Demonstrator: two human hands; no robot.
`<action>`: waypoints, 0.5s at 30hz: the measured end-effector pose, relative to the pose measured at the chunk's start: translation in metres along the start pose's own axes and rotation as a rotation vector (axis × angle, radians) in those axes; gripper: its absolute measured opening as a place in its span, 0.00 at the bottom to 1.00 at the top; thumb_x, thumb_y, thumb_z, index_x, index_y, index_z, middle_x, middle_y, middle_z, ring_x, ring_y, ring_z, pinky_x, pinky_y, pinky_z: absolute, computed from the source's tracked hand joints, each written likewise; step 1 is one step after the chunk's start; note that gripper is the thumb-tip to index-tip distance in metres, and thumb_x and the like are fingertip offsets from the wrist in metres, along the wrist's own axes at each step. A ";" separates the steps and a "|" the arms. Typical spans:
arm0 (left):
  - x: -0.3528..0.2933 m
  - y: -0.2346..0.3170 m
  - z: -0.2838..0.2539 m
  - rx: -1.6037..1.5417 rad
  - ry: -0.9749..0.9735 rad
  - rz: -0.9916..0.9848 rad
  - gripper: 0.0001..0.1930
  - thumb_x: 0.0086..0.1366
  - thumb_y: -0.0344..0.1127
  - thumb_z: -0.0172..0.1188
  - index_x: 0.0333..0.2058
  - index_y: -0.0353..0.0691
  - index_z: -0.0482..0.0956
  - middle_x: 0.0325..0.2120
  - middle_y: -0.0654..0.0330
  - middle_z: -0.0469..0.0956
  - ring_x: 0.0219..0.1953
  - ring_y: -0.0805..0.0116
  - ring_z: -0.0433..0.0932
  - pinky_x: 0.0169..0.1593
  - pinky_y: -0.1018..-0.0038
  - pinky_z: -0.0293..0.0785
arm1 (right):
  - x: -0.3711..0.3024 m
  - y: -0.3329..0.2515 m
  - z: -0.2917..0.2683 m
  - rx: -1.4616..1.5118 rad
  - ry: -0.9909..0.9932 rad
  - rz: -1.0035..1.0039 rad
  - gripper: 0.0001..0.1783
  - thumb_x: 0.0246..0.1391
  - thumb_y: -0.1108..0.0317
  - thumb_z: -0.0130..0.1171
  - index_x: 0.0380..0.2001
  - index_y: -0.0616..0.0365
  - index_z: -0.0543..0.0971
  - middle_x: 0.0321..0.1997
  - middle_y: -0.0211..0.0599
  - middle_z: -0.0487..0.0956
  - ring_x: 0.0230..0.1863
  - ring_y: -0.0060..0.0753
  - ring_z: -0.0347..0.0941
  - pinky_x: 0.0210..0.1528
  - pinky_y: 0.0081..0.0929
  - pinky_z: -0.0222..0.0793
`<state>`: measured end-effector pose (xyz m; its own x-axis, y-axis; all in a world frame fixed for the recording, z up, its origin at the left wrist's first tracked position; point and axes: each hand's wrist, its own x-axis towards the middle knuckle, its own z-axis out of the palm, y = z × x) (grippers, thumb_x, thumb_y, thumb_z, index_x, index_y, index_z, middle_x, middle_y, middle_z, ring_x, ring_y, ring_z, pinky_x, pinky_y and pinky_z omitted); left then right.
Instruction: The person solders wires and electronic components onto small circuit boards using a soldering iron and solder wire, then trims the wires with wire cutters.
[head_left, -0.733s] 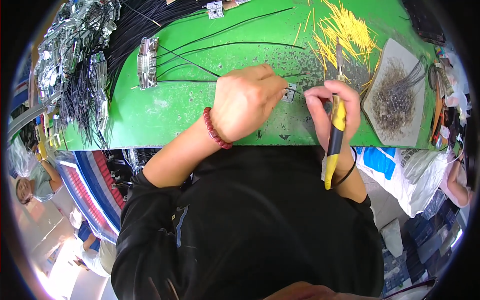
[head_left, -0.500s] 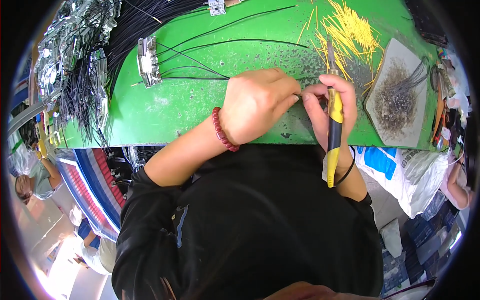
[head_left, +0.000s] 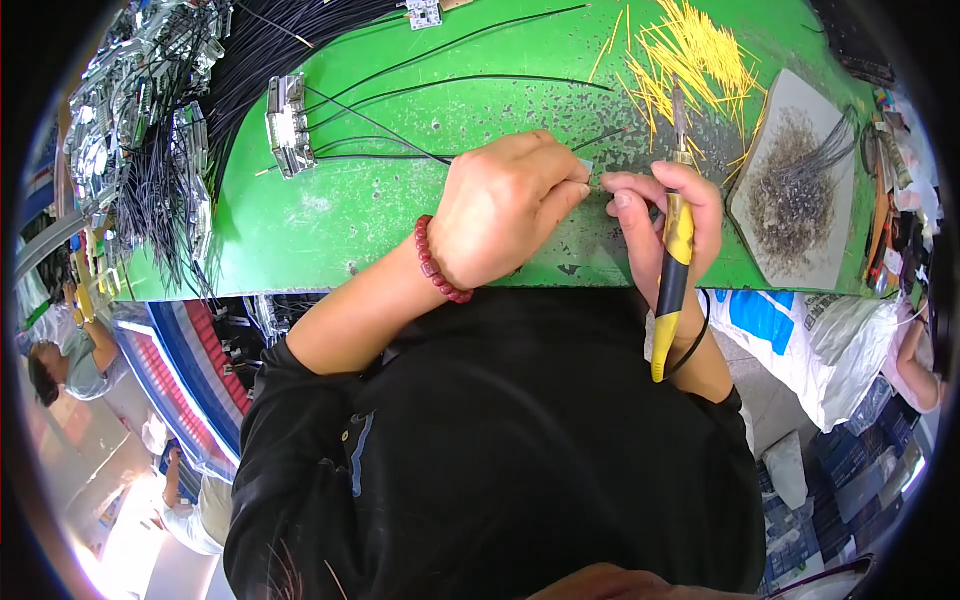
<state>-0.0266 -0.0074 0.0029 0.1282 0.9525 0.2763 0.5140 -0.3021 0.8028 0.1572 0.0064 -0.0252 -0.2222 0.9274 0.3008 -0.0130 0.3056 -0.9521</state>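
Note:
My left hand [head_left: 508, 212], with a dark red bead bracelet at the wrist, is closed in a pinch on a thin black wire [head_left: 603, 138], whose end sticks out past the fingers. Other black wires run from a silver metal part [head_left: 288, 127] on the left toward this hand. Just to the right, my right hand [head_left: 697, 208] holds a yellow-and-black soldering iron [head_left: 675, 265] upright between its fingers, metal tip pointing away from me. Its thumb and index fingertips are close to the left fingertips. Whether they also hold something small cannot be made out.
Several yellow thin tubes [head_left: 705, 60] lie scattered at the far right of the green table [head_left: 350, 230]. A grey board [head_left: 790, 255] with dark residue and fine wires is at the right. Metal parts [head_left: 110, 130] and black wires are heaped at the left. People are visible at the left edge.
My hands have drawn slightly apart. The soldering iron has shifted a little right and tilted. A black wire end now shows beyond my left fingers, and the silver part has slid slightly left.

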 end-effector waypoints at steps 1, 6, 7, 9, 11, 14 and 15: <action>0.000 0.001 -0.001 0.000 -0.001 -0.001 0.04 0.53 0.25 0.65 0.27 0.36 0.79 0.23 0.56 0.77 0.25 0.60 0.77 0.30 0.70 0.73 | 0.000 -0.001 0.001 0.000 0.003 -0.002 0.22 0.49 0.84 0.60 0.48 0.61 0.69 0.35 0.41 0.82 0.36 0.24 0.80 0.33 0.15 0.70; 0.000 0.003 -0.003 -0.014 -0.023 -0.051 0.04 0.52 0.24 0.66 0.26 0.35 0.79 0.22 0.57 0.76 0.24 0.61 0.75 0.28 0.71 0.72 | -0.001 0.001 0.001 -0.026 -0.015 -0.031 0.22 0.50 0.83 0.60 0.48 0.61 0.69 0.36 0.40 0.82 0.36 0.25 0.80 0.32 0.15 0.70; 0.000 0.003 -0.002 -0.014 -0.023 -0.052 0.04 0.52 0.24 0.66 0.26 0.35 0.79 0.22 0.57 0.76 0.24 0.61 0.75 0.28 0.71 0.72 | -0.001 0.001 0.001 -0.018 -0.011 -0.023 0.21 0.50 0.83 0.60 0.48 0.61 0.69 0.36 0.40 0.82 0.36 0.25 0.80 0.32 0.14 0.70; -0.002 0.000 0.000 -0.034 -0.017 0.003 0.04 0.51 0.24 0.66 0.27 0.35 0.79 0.22 0.57 0.76 0.24 0.61 0.76 0.28 0.71 0.72 | -0.001 0.001 0.002 -0.007 -0.007 -0.014 0.21 0.50 0.83 0.60 0.48 0.61 0.69 0.36 0.40 0.82 0.37 0.25 0.80 0.31 0.14 0.70; -0.003 0.000 0.001 -0.033 -0.018 0.001 0.04 0.51 0.24 0.65 0.27 0.36 0.79 0.22 0.57 0.76 0.25 0.61 0.76 0.28 0.71 0.72 | 0.001 -0.001 0.003 0.012 -0.008 0.057 0.20 0.51 0.81 0.60 0.48 0.61 0.70 0.35 0.41 0.82 0.34 0.24 0.80 0.31 0.15 0.71; -0.002 0.000 0.003 -0.021 -0.016 0.026 0.04 0.52 0.25 0.64 0.27 0.36 0.78 0.23 0.55 0.76 0.27 0.57 0.76 0.30 0.67 0.73 | 0.002 -0.002 0.003 -0.006 0.009 0.093 0.17 0.54 0.77 0.59 0.48 0.61 0.71 0.34 0.43 0.82 0.32 0.23 0.79 0.31 0.17 0.73; -0.002 0.000 0.004 -0.003 -0.011 0.046 0.04 0.52 0.26 0.63 0.26 0.36 0.77 0.24 0.54 0.76 0.28 0.54 0.76 0.31 0.64 0.74 | 0.003 -0.003 0.001 -0.006 0.014 0.094 0.17 0.54 0.77 0.59 0.48 0.61 0.71 0.34 0.43 0.82 0.32 0.23 0.79 0.31 0.17 0.73</action>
<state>-0.0237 -0.0089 0.0002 0.1608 0.9380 0.3070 0.5050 -0.3455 0.7910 0.1558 0.0078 -0.0216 -0.2085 0.9549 0.2113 0.0128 0.2187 -0.9757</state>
